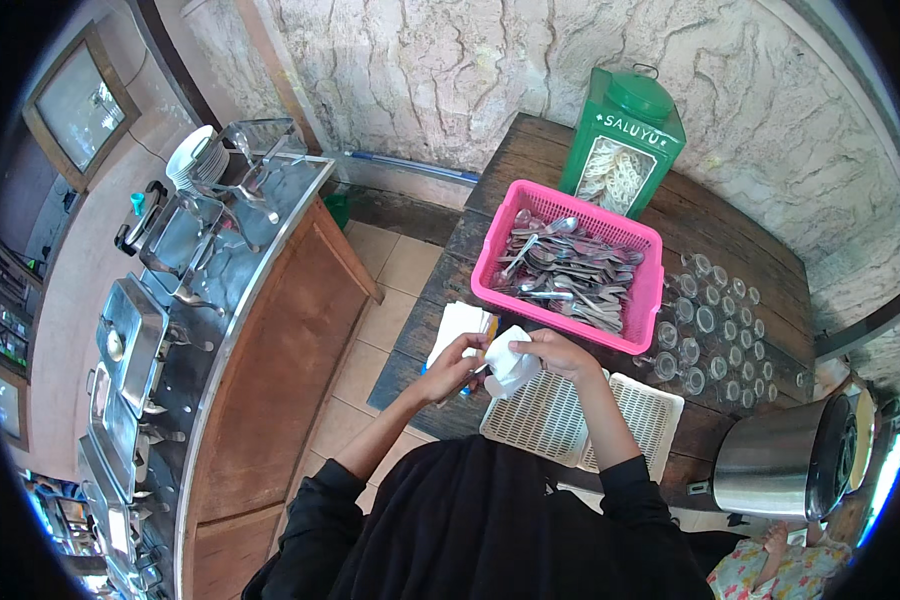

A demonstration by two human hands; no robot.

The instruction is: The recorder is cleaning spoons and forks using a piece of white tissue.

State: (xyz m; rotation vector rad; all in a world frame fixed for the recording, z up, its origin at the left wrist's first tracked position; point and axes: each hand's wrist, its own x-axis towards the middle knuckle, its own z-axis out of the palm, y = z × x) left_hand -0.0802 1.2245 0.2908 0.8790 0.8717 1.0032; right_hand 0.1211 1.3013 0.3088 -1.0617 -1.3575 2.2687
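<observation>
My left hand [450, 371] holds slim metal cutlery, mostly hidden by my fingers, so I cannot tell which pieces. A white paper napkin [511, 364] is pinched in my right hand [562, 352], up against the cutlery. Just beyond my left hand lies a pack of white napkins [454, 330] on the dark wooden table [435, 300]. Past both hands sits a pink plastic basket [491, 279] heaped with metal spoons and forks [570, 266]. Beneath my right forearm are two white slatted plastic baskets [536, 420], side by side.
Many glass mugs [709, 319] stand in rows on the right. Behind the pink basket is a green cracker tin [664, 124] bearing writing. A large steel pot [769, 457] stands at right, near a seated person [780, 566]. Chafing dishes [139, 337] line the left counter.
</observation>
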